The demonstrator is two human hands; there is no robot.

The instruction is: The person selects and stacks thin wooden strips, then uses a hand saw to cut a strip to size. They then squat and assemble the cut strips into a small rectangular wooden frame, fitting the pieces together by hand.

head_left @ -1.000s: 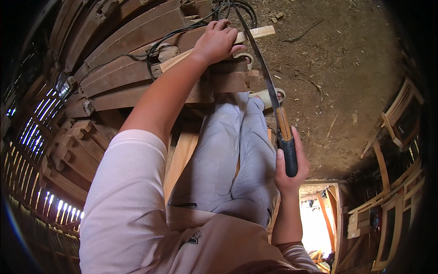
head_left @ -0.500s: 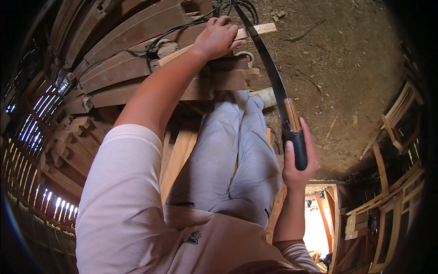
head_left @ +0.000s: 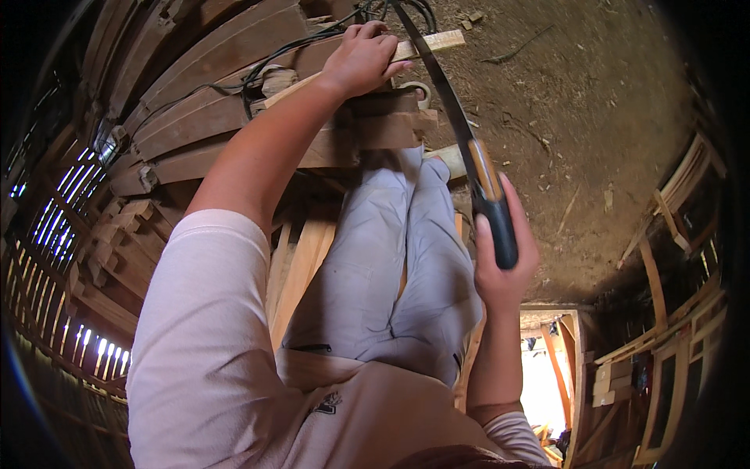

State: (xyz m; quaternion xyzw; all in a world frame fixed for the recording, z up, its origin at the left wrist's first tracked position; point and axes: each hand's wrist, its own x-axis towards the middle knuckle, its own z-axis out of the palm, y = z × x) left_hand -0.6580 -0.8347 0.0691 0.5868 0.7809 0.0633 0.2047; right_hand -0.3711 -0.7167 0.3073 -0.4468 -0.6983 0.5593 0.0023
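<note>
A stack of dark wooden planks [head_left: 211, 117] fills the far left, with a dirt floor [head_left: 594, 102] to the right. A pale wooden strip [head_left: 422, 43] lies across the top of the stack, jutting right over the floor. The left hand [head_left: 363, 59] presses down on it, fingers curled over it. The right hand [head_left: 504, 254], nearer and well apart, is clenched around the black handle of a hand saw [head_left: 461, 133], whose blade reaches far to the strip.

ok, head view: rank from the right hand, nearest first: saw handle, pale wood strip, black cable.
1. saw handle: gripped in the right hand.
2. pale wood strip: ahead, pinned under the left hand, where the blade crosses.
3. black cable: farthest, left on the stacked planks.
</note>
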